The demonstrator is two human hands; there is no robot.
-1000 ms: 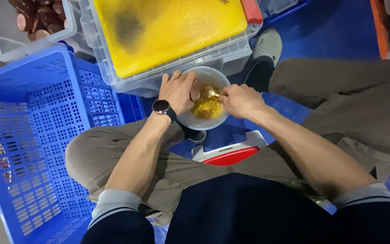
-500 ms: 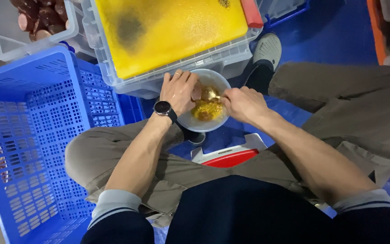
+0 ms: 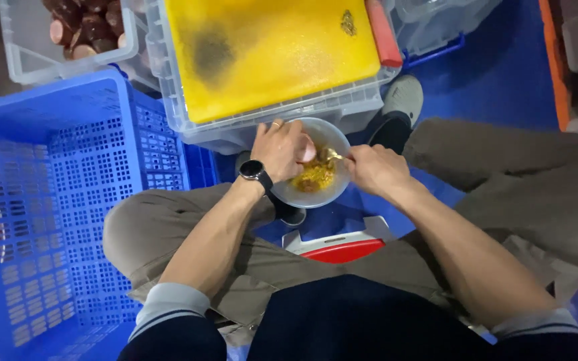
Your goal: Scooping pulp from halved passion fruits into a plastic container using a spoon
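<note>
Left grip [image 3: 281,148] still clamps the bowl [image 3: 332,194] (right hand [image 3: 372,168] nudged sideways).

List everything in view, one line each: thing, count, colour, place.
bowl: one, clear, yellow food inside, between the knees
pinkish piece: one, in left fingers over the bowl
cutting board: one, yellow, stained, on the clear crate
clear crate: one, top centre
red handle: one, right edge of the board
blue crate: one, perforated, left
clear bin: one, brown round pieces inside, top left
red-and-white object: one, below the bowl
floor: blue
shoe: one, grey, top right
wristwatch: one, black, left wrist
hands: left on the bowl rim, right beside the bowl
</note>
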